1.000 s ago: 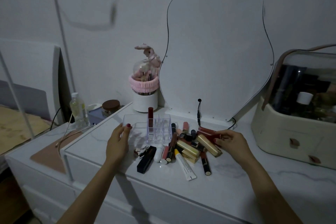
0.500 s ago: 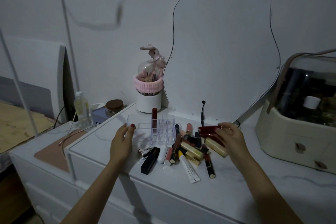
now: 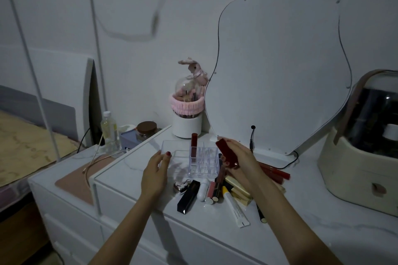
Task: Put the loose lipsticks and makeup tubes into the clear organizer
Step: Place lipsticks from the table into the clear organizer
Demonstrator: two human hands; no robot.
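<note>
While the dark red rectangular lipstick tube (image 3: 226,153) tilts with its long axis running from upper left to lower right, its upper end points toward the curvy white-backed mirror (image 3: 280,66). Half a second ago it lay level over the loose pile of lipsticks and tubes (image 3: 226,189); now it is lifted, just right of the clear acrylic organizer (image 3: 195,159) on the white marble-look dresser top (image 3: 301,221). Right hand (image 3: 241,161) grips the tube's lower end, fingers curled round it. Left hand (image 3: 156,171) rests at the organizer's left edge, fingers nearly straight, tips touching the clear wall. One dark red tube (image 3: 193,146) stands upright in a back cell.
</note>
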